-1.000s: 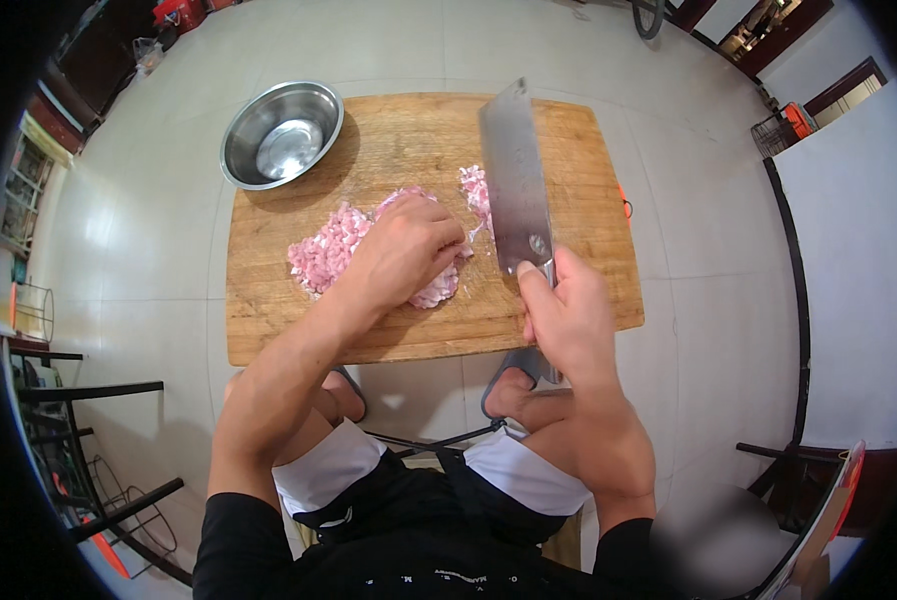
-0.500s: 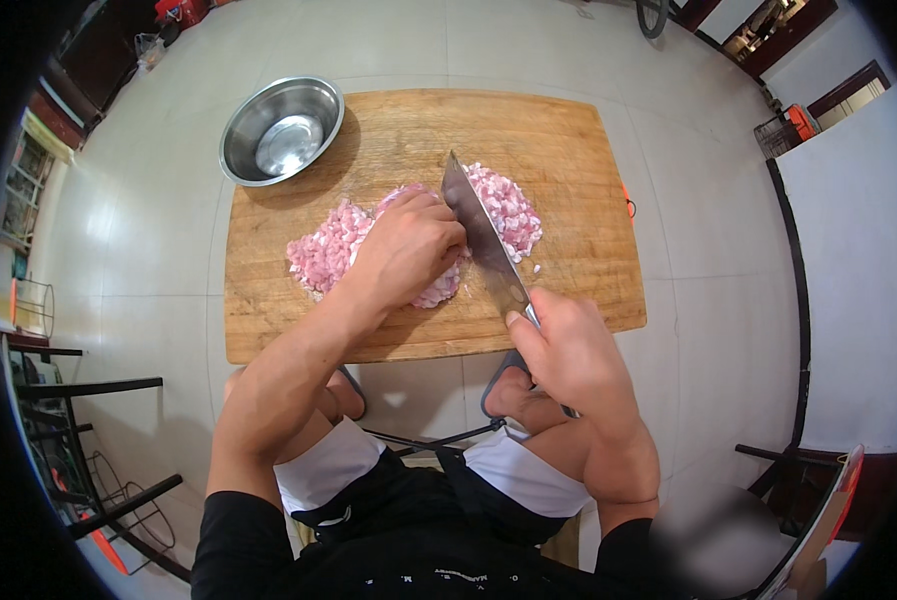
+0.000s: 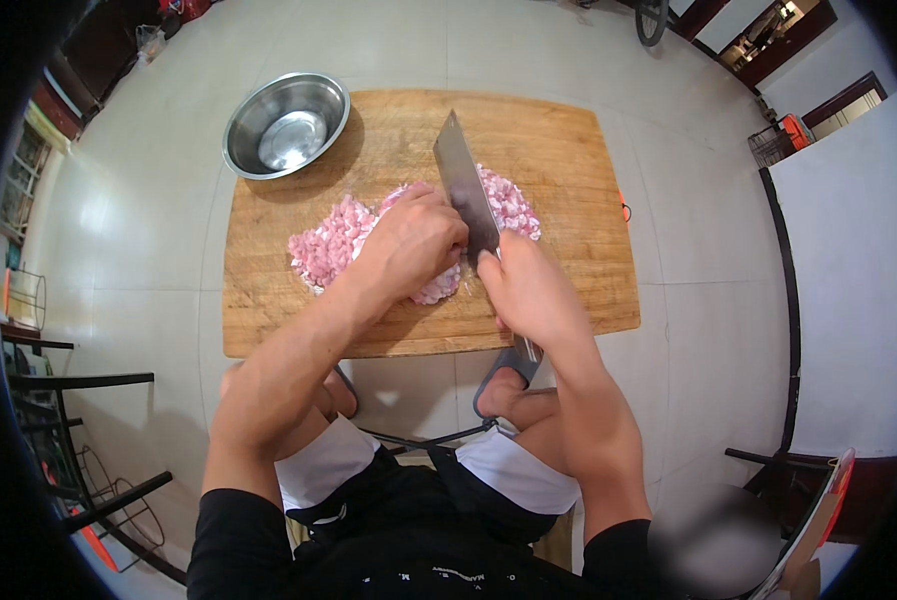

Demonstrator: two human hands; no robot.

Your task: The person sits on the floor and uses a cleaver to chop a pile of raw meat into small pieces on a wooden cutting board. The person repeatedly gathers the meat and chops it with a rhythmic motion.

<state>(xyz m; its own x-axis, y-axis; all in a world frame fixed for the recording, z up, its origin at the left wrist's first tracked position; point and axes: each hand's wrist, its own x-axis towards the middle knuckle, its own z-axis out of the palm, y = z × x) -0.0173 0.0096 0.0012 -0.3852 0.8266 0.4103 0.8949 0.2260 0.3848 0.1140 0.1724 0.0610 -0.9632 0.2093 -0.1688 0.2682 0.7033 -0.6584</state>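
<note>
My right hand [image 3: 533,285] grips the handle of a cleaver [image 3: 465,180], its broad blade pointing away from me. Close against the blade's left side, my left hand [image 3: 415,238] has its fingers curled down on a portion of pale pink raw meat [image 3: 436,289], partly hidden by the hand. Left of that hand lies a heap of diced meat [image 3: 328,243]. On the blade's right, another heap of small diced pieces [image 3: 511,205] shows, partly covered by the blade. All the meat rests on a wooden cutting board [image 3: 558,130].
A steel bowl [image 3: 251,130] stands at the board's far left corner. Beneath is a tiled floor [image 3: 708,230], with my slippered feet [image 3: 506,385] near the board's front edge. Black metal legs [image 3: 98,381] jut in at the left, and a white panel [image 3: 853,290] stands at the right.
My right hand has moved left and farther from me, carrying the cleaver; its blade now reaches farther over the board. My left hand stays almost in place on the meat.
</note>
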